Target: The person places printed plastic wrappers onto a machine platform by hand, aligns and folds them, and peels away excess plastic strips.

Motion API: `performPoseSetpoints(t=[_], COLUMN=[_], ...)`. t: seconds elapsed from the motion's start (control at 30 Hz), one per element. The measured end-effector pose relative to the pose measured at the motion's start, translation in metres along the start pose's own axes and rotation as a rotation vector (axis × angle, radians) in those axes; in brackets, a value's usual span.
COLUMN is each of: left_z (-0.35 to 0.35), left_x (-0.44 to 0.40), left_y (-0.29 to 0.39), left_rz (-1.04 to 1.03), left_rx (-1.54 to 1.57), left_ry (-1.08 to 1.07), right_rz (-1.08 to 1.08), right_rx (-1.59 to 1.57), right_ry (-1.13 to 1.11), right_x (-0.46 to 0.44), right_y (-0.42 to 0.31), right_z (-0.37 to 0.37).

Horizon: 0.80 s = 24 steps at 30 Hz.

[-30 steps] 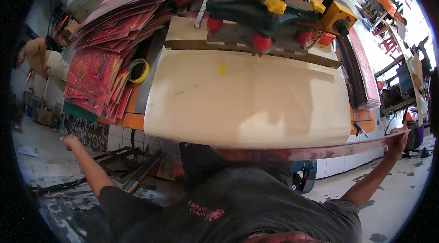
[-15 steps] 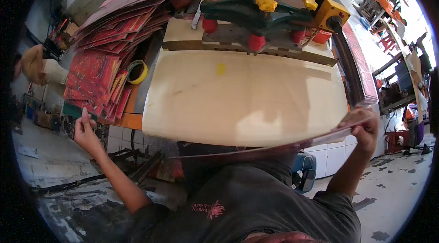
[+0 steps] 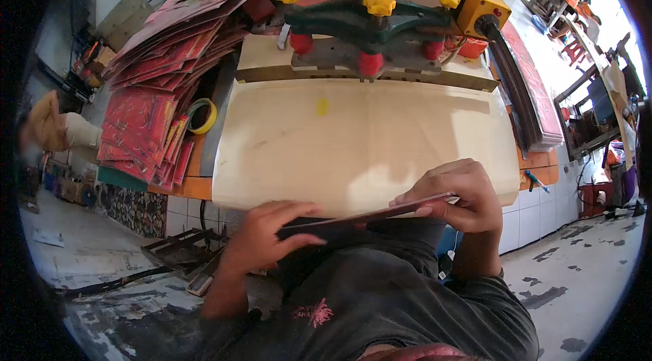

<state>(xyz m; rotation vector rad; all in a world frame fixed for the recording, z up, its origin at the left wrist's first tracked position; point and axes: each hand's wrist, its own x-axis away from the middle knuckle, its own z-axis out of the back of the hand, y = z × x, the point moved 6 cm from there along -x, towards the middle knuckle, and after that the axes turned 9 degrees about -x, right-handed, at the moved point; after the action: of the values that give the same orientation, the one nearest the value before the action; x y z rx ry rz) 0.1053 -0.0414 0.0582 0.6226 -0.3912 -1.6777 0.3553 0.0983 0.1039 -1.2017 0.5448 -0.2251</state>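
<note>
My right hand (image 3: 465, 198) pinches a thin, dark reddish sheet (image 3: 380, 215) between thumb and fingers at its right end. I see the sheet nearly edge-on, in front of my dark shirt, so its faces are hidden. At its left end, my left hand (image 3: 272, 235) has thumb and fingers apart, one above and one below the edge. Whether the palm touches the sheet I cannot tell. Just beyond both hands lies a wide cream board (image 3: 360, 143) with a small yellow mark, under the front of a press (image 3: 373, 25).
Red printed sheets (image 3: 139, 127) are piled at the left, beside a yellow tape roll (image 3: 202, 116). A yellow control box (image 3: 482, 11) sits on the press's right. Clear-wrapped pink sheets (image 3: 533, 96) line the right side, near a blue pen (image 3: 538, 181). Another person (image 3: 58, 123) stands far left.
My left hand has come in from the far left to the sheet's left end. My right hand has moved inward with the sheet. The blue pen has come into view.
</note>
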Motion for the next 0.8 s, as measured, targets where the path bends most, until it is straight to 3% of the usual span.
performPoseSetpoints(t=[0.07,0.2,0.27,0.33,0.43,0.5,0.67,0.73,0.8], left_z=[-0.032,-0.029,0.001,0.034,0.107,0.144,0.166,0.149,0.133], left_x=[-0.002,-0.012,-0.012,0.009,0.049,0.059,0.049,0.042,0.042], left_y=[-0.007,-0.002,-0.011,-0.047,-0.094,-0.102,-0.098,-0.097,-0.118], left_rz=[0.003,0.003,0.222,0.396,0.298,0.24,0.129,0.246,0.291], left_rx=[0.054,0.102,0.144,0.233,0.635,0.841,1.153,1.137,1.155], left_ry=[-0.136,-0.113,-0.089,0.125,0.697,0.929,1.126,1.271,1.255], right_rz=[0.056,-0.051,-0.101,-0.111,-0.169,-0.231,-0.154,-0.091,-0.068], right_rx=[-0.017,0.026,-0.297,-0.318,-0.416,-0.485,-0.582,-0.866,-0.892], right_ry=[0.083,0.179,0.467,0.472,0.404,0.229,0.038,0.106,0.127], right_x=[0.0,0.011,0.022,0.021,0.024,0.019,0.009,0.013,0.016], right_y=[-0.001,0.014,0.036,0.041,0.062,0.067,0.081,0.09,0.086], right_z=[0.002,0.015,0.03,0.033,0.023,0.003,-0.035,-0.036,-0.034])
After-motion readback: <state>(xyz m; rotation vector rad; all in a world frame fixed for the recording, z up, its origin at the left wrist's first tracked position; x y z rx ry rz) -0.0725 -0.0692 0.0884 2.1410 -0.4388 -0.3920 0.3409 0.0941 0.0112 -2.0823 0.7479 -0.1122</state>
